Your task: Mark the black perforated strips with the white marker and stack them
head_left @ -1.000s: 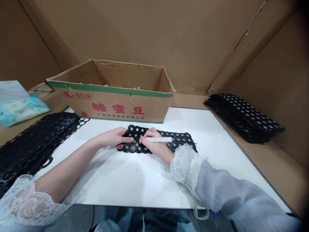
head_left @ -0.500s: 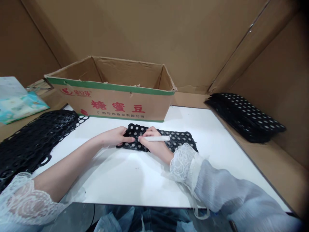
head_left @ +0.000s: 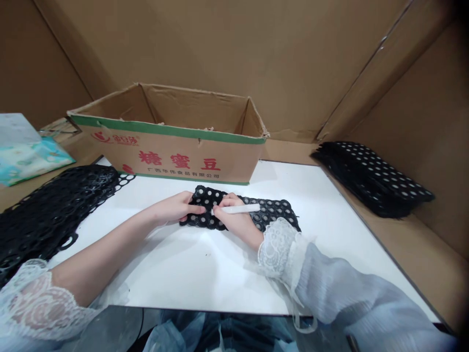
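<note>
1. Left hand [head_left: 180, 208] pinches the strip's [head_left: 277, 211] left end, thumb on top; its other fingers are mostly hidden.
2. Right hand [head_left: 234, 218] grips the pen [head_left: 245, 209]; whether the tip touches the strip (fingers crowd it) I cannot tell.
3. The strip lies on the table [head_left: 183, 274] before the box [head_left: 176, 159], its middle covered by the right hand.
4. The view's left edge cuts off the pile [head_left: 62, 200] and packet [head_left: 32, 159].

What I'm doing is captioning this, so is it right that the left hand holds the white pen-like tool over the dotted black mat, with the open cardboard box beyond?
Wrong hand: the head view shows the right hand holding the white pen-like tool over the dotted black mat, with the open cardboard box beyond.
</note>
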The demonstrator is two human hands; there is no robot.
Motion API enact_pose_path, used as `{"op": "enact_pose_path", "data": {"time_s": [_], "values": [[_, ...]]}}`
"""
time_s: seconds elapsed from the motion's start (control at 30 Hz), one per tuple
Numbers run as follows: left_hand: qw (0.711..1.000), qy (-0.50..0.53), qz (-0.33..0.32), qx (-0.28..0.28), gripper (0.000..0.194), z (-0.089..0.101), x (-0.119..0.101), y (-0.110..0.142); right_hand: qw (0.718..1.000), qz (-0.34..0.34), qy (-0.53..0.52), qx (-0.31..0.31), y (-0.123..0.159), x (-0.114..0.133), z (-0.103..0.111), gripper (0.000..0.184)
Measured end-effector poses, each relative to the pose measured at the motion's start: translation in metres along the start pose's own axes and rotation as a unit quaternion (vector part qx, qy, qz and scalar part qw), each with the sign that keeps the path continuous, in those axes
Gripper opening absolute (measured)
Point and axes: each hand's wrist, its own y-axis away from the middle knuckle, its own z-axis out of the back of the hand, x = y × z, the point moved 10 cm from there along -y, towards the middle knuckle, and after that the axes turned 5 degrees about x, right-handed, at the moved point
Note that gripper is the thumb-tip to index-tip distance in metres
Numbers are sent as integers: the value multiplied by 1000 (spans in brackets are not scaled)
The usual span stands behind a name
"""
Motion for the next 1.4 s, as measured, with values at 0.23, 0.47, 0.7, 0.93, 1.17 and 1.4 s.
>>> {"op": "enact_pose_path", "data": {"time_s": [0.23, 0.47, 0.7, 0.93, 1.17, 1.4], "values": [[997, -64, 1, -49, 18, -4, -5, 4, 1000, 9, 0, 2, 1, 1, -3, 24], [999, -33, 7, -33, 20, -7, -7, 10, 997, 66, 50, 9, 4, 18, -7, 24], [997, 25, 54, 59, 31, 3, 14, -1, 996, 54, 68, 14, 4, 15, -3, 25], [995, 6, 90, 43, 35, 4, 18, 1, 996, 49, 40, 58, 6, 12, -8, 24], [994, -40, 68, 71, 33, 1, 9, 6, 998, 38, 5, 47, 4, 10, -5, 27], [977, -191, 59, 80, 24, -3, -3, 14, 994, 42, 19, 95, 8, 15, -18, 26]]}}
